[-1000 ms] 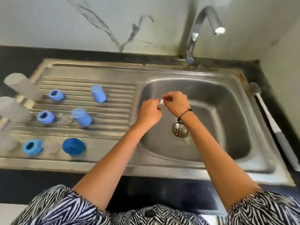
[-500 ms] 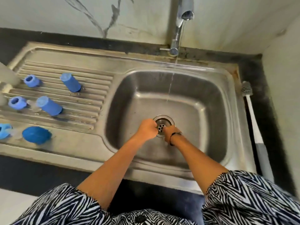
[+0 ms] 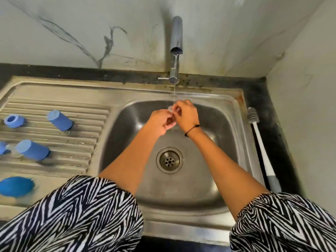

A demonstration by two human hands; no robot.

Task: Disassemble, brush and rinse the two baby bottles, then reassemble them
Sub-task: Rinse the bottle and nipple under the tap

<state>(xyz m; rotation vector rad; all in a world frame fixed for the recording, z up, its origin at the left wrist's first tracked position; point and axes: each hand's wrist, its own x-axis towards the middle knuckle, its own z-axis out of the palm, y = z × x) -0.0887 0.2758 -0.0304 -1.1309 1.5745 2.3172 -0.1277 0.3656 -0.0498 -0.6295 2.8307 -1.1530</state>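
Observation:
Over the back of the sink basin (image 3: 227, 142), my left hand (image 3: 161, 120) and my right hand (image 3: 186, 114) together pinch a small clear teat (image 3: 171, 108) under the thin stream of water from the tap (image 3: 176, 50). Most of the teat is hidden by my fingers. On the ribbed drainboard (image 3: 81, 142) lie two blue caps (image 3: 60, 120) (image 3: 32, 150), a blue screw ring (image 3: 14, 120) and a blue dome lid (image 3: 16, 186). Another blue ring (image 3: 2, 147) is cut off by the left edge.
A white and grey bottle brush (image 3: 261, 151) lies on the dark counter right of the sink. The drain (image 3: 169, 160) sits in the middle of the basin. The wall rises close behind and at the right.
Both hands rose from the drain at the bottom of the basin up to the water stream, holding the teat. The view shifted right, so the bottles at the left left the frame.

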